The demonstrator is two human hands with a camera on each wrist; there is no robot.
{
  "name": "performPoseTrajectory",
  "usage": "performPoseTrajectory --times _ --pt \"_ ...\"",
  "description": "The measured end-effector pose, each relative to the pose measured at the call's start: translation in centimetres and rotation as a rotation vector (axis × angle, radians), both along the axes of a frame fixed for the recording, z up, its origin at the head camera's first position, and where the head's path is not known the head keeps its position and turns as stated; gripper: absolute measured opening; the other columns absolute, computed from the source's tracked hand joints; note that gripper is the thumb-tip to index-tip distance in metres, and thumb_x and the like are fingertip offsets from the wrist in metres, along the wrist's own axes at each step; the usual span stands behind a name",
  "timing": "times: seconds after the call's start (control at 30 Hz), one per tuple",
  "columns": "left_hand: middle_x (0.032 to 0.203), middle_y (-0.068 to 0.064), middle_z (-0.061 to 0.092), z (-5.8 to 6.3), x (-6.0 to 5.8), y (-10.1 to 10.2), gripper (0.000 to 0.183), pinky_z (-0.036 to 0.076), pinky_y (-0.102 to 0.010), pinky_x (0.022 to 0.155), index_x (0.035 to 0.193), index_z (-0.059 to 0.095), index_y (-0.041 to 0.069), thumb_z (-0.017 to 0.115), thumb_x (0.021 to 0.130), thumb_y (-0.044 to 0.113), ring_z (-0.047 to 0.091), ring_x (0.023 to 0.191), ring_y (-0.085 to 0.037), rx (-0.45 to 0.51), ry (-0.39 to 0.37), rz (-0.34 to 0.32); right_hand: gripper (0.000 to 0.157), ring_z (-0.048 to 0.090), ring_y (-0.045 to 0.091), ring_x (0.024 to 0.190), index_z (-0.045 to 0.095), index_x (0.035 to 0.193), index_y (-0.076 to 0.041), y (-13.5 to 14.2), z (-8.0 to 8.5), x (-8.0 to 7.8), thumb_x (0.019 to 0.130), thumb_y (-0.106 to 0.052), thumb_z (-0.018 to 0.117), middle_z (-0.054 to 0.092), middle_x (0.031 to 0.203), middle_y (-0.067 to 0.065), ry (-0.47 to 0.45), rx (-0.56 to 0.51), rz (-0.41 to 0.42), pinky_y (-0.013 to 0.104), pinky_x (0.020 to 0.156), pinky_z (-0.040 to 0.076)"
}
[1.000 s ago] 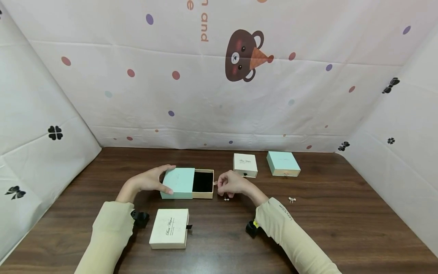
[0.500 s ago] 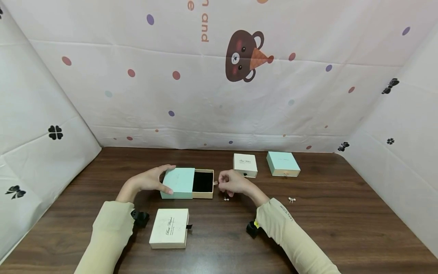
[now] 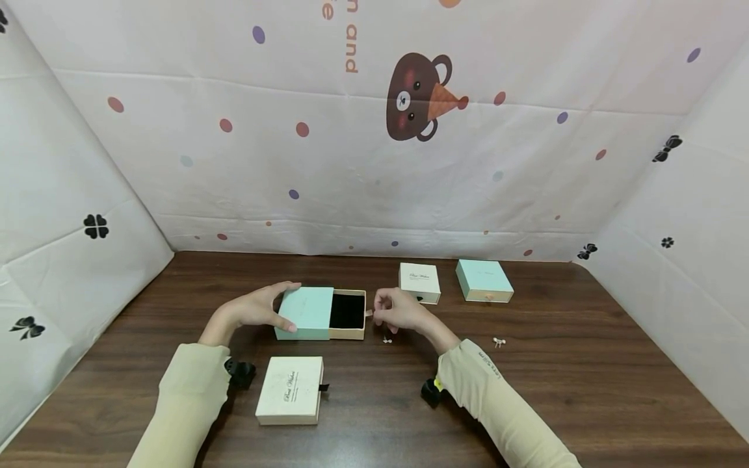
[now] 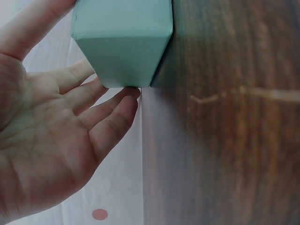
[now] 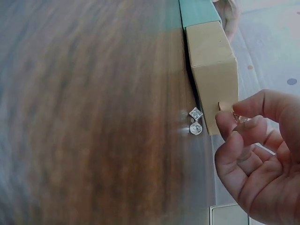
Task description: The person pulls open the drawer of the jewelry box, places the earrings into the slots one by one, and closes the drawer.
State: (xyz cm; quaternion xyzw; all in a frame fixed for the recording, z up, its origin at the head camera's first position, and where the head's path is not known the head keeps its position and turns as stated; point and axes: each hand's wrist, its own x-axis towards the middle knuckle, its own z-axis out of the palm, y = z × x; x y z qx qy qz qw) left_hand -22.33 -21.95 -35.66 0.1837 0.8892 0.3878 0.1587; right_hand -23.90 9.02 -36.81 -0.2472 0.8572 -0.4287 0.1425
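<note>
My left hand (image 3: 257, 307) grips the mint sleeve of a drawer box (image 3: 305, 312), thumb on its near side and fingers round the far left. In the left wrist view, the box's plain end (image 4: 124, 61) is beside the palm. The cream drawer (image 5: 215, 77), lined in black, sticks out to the right with a ribbon tab (image 5: 225, 106) on its end. Beside that tab my right hand (image 3: 399, 310) pinches a small sparkling piece of jewelry (image 5: 236, 116), mostly hidden by fingertips. Below it on the table lies a two-stone earring (image 5: 195, 121), one stone square, one round.
A white box (image 3: 290, 391) with a black tab lies nearer, before the mint box. Behind the right hand stand a smaller white box (image 3: 419, 282) and another mint box (image 3: 484, 280). Small white earrings (image 3: 499, 341) lie on the dark wood table (image 3: 585, 364) at right.
My right hand has drawn very slightly away from the ribbon tab and up. The left hand and the mint box stay in place.
</note>
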Motion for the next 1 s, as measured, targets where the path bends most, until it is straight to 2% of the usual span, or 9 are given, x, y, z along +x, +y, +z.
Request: performPoseTrajectory --times 0.13,0.33,0.53,0.77,1.0 --pt "0.146 -0.025 0.021 0.0 0.0 0.0 0.097 0.022 -0.060 0.101 0.140 0.028 -0.002 0.083 0.065 0.027 0.018 0.132 -0.043 -0.001 -0.002 0.001 0.011 0.044 0.010 0.037 0.052 0.073 -0.006 -0.2 0.0 0.0 0.083 -0.001 0.054 0.063 0.065 0.009 0.013 -0.016 -0.012 0.023 0.040 0.040" --pt "0.146 -0.025 0.020 0.0 0.0 0.0 0.097 0.022 -0.060 0.100 0.141 0.028 -0.001 0.082 0.066 0.028 0.016 0.132 -0.043 -0.016 -0.003 -0.005 0.005 0.045 0.009 0.039 0.061 0.082 -0.004 -0.6 0.1 0.0 0.085 -0.003 0.057 0.065 0.069 0.012 0.014 -0.056 -0.030 0.023 0.041 0.041" --pt "0.145 -0.025 0.022 -0.2 0.0 0.0 0.098 0.022 -0.060 0.100 0.140 0.028 -0.003 0.082 0.065 0.028 0.018 0.132 -0.043 0.003 0.000 -0.008 0.014 0.043 0.009 0.039 0.069 0.097 -0.005 -0.7 0.4 0.0 0.089 -0.008 0.058 0.066 0.075 0.015 -0.004 -0.064 -0.052 0.026 0.043 0.042" --pt "0.145 -0.024 0.022 -0.2 -0.1 -0.1 0.097 0.023 -0.059 0.100 0.140 0.028 -0.002 0.082 0.066 0.028 0.019 0.132 -0.042 0.003 -0.005 -0.006 0.017 0.042 0.009 0.037 0.067 0.100 -0.003 -0.8 0.5 -0.1 0.092 -0.011 0.054 0.065 0.078 0.018 -0.033 -0.082 -0.043 0.028 0.042 0.041" --pt "0.145 -0.024 0.023 -0.2 -0.1 -0.1 0.097 0.024 -0.058 0.100 0.140 0.028 -0.002 0.082 0.065 0.028 0.020 0.132 -0.041 0.010 -0.009 -0.003 0.017 0.039 0.009 0.036 0.061 0.101 0.005 -1.2 1.0 -0.1 0.092 -0.006 0.051 0.061 0.080 0.027 -0.080 -0.137 -0.021 0.027 0.039 0.036"
